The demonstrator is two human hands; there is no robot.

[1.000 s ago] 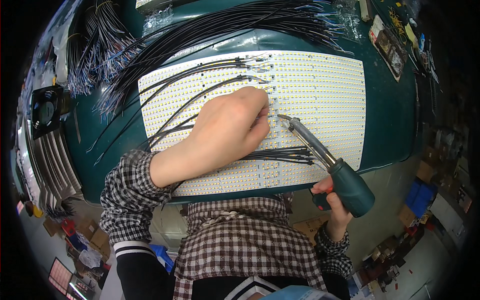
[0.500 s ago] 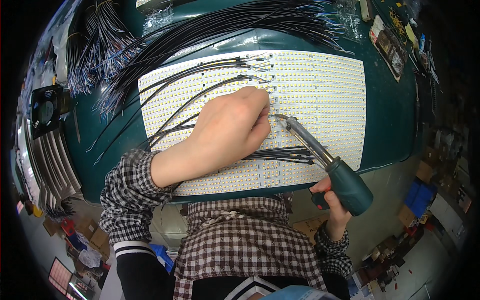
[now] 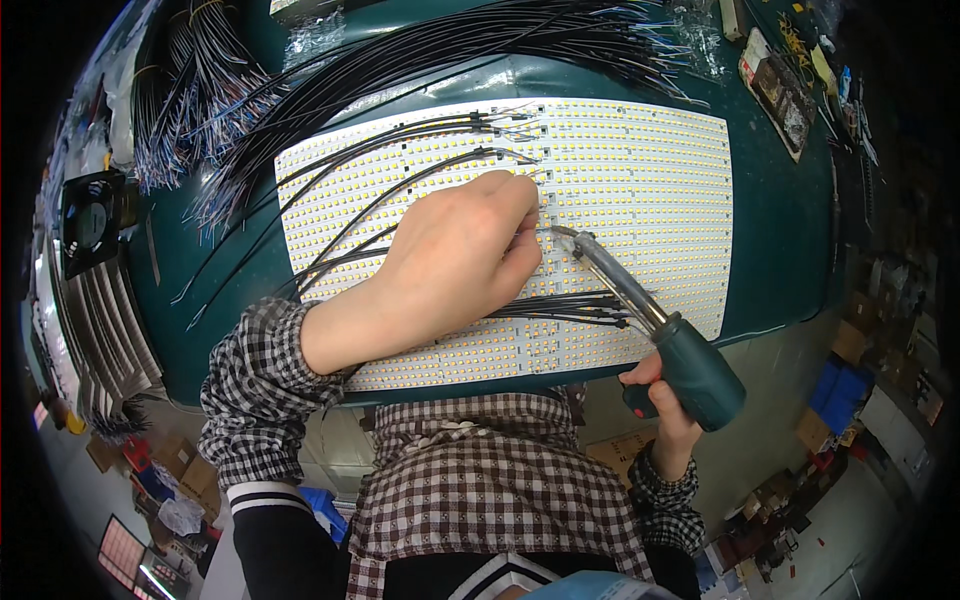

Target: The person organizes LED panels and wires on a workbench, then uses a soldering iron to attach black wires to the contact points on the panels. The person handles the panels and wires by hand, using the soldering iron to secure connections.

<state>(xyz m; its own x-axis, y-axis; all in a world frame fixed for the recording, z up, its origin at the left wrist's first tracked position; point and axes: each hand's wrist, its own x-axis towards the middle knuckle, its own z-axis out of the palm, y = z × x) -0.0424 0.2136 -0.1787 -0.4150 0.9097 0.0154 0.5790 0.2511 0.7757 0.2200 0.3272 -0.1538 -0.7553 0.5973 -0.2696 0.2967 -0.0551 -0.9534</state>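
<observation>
My left hand [image 3: 455, 245] rests over a white LED board [image 3: 650, 170] full of small yellow diodes. Its fingers are closed in a pinch near the board's middle; black cables [image 3: 362, 203] run in under this hand, though the fingertips hide the pinched end. In my right hand [image 3: 672, 408] is a green pistol-grip soldering iron [image 3: 700, 370], held at the board's front right. The tip of the iron meets the board just right of my left fingertips, with a pale haze about it. Other cables lie with their ends at the board's middle pads.
A bundle of black cables [image 3: 420, 60] lies behind the board, with bundled wires [image 3: 195, 110] at the far left. A small black fan [image 3: 92, 222] and stacked white strips [image 3: 105, 320] are at left. At the back right sits a stained box [image 3: 780, 100]. The green tabletop [image 3: 780, 250] surrounds the board.
Both hands hold nearly the same place. The iron's tip has shifted very slightly, and the haze around it is paler and larger.
</observation>
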